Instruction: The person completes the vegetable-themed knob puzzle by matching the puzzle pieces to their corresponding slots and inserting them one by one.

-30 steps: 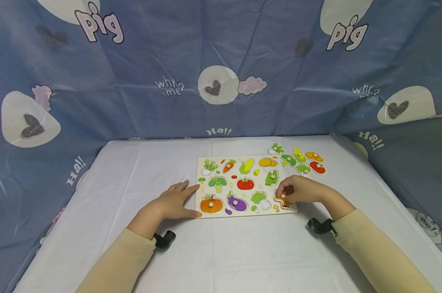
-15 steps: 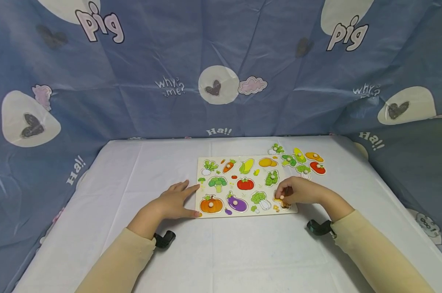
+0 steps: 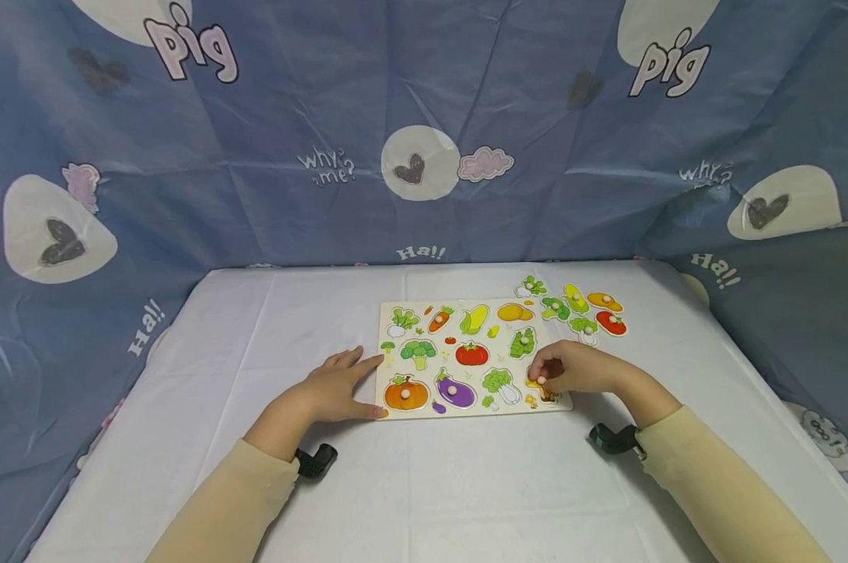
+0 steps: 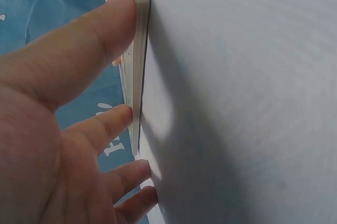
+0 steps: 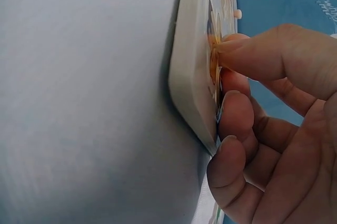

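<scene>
A wooden vegetable puzzle board (image 3: 395,367) lies flat on the white-covered table. My right hand (image 3: 581,366) pinches a mushroom puzzle piece (image 3: 549,393) at the board's lower right corner, over its recess. In the right wrist view, thumb and fingers close on that piece (image 5: 213,61), and it sits slightly tilted against the board's face. My left hand (image 3: 335,385) spreads along the board's left edge, its thumb on the near corner and a finger touching the side. Pumpkin (image 3: 406,393), eggplant (image 3: 455,389), carrot (image 3: 439,319) and asparagus-like green (image 3: 522,342) pieces sit in the board.
Loose knobbed pieces lie past the board's far right corner: a turnip (image 3: 531,286), a broccoli (image 3: 555,308), a corn (image 3: 574,298), a potato-like piece (image 3: 605,302), a tomato (image 3: 611,323) and a leafy cabbage (image 3: 583,327). A blue printed cloth (image 3: 255,211) hangs behind the table.
My right hand and the mushroom piece have shifted very slightly at the recess, the piece turning a little. My left hand stays in place on the board's edge.
</scene>
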Available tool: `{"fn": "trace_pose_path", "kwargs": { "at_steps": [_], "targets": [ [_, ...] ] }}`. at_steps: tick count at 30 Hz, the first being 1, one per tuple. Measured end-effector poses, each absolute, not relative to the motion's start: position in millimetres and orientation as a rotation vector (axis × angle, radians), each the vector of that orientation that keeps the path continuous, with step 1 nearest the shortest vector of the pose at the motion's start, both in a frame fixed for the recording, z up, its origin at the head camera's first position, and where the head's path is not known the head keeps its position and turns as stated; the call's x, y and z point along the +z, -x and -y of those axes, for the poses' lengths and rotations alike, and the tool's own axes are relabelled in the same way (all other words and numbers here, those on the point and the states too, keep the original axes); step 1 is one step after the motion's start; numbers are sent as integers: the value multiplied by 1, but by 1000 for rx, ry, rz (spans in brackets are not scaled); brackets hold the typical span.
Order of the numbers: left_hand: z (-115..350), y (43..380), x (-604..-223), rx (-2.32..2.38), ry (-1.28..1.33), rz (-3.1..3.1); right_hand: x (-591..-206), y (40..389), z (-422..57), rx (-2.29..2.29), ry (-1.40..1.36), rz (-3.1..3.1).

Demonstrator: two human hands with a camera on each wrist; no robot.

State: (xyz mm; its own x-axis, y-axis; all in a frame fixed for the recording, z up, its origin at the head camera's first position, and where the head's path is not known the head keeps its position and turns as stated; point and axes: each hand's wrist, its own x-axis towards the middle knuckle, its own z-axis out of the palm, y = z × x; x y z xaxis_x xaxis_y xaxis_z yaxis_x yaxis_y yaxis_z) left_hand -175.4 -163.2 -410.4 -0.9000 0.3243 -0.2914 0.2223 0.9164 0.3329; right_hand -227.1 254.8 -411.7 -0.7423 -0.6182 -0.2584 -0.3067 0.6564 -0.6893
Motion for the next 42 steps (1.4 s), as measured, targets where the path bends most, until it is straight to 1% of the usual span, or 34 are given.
{"fn": "trace_pose_path", "kwargs": {
  "at_steps": [14,25,34,42],
  "targets": [
    [163,174,-410,420,-414,-2743,-408,225,-257,-849,723,-2416],
    [163,175,-411,424,-420,-2743,-390,224,-274,-802,792,-2534],
    [164,175,-412,422,-415,-2739,-375,223,-293,-802,711,-2640],
    [164,175,-412,420,-405,-2739,-374,228,-309,-772,667,-2710]
  ]
}}
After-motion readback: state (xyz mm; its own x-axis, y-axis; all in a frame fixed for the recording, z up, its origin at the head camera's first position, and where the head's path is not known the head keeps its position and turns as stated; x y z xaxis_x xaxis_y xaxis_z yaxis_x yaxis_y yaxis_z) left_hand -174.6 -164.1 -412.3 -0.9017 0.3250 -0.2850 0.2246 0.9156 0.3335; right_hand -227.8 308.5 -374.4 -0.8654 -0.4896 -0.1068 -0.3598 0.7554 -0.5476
